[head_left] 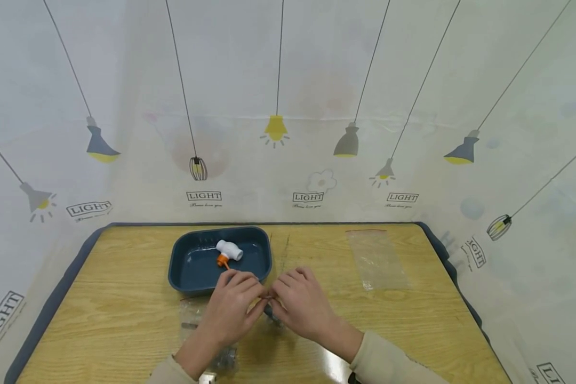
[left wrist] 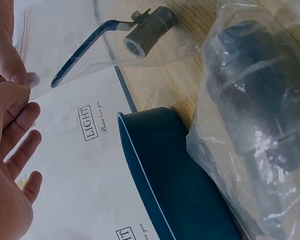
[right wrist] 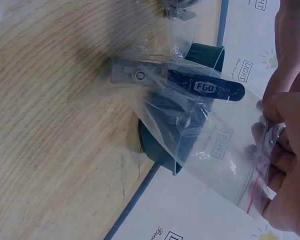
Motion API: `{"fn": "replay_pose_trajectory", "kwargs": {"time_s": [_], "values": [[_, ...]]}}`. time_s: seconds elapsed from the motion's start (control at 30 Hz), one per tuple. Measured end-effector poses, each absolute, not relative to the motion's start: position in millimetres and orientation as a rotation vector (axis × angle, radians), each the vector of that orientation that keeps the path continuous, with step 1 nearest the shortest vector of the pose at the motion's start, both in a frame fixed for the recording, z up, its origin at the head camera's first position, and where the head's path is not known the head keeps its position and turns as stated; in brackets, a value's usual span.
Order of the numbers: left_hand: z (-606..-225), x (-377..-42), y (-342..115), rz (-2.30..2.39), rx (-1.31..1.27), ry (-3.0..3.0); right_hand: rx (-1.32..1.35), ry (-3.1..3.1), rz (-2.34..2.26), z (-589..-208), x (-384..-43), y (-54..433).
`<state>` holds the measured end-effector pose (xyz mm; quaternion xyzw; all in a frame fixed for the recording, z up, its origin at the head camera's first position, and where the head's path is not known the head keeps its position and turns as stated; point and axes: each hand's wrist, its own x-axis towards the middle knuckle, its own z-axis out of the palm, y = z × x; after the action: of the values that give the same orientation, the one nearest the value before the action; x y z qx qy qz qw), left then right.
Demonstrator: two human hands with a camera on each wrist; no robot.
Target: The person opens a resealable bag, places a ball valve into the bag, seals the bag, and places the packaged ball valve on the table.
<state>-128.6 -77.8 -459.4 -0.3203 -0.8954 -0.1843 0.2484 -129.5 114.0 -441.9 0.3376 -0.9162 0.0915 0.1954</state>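
Both hands hold a clear zip bag by its top edge over the table. In the head view my left hand pinches the edge from the left, thumb against fingers, its other fingers loosely bent in the left wrist view. From the right, my right hand grips the same edge, beside the bag's red strip. Low in the hanging bag lies a metal ball valve with a blue lever handle marked FGO. From above, the hands cover most of the bag.
Behind the hands, a dark blue tray holds a white plastic valve with an orange handle. Another clear bag with a dark fitting inside lies near the left forearm. A flat clear bag lies at the back right.
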Motion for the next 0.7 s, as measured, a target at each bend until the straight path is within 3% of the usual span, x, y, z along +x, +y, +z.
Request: {"fn": "replay_pose_trajectory", "kwargs": {"time_s": [0.7], "values": [[-461.9, -130.7, -75.0, -0.556, -0.908, -2.429, 0.958, -2.554, 0.314, -444.7, -131.7, 121.2]]}}
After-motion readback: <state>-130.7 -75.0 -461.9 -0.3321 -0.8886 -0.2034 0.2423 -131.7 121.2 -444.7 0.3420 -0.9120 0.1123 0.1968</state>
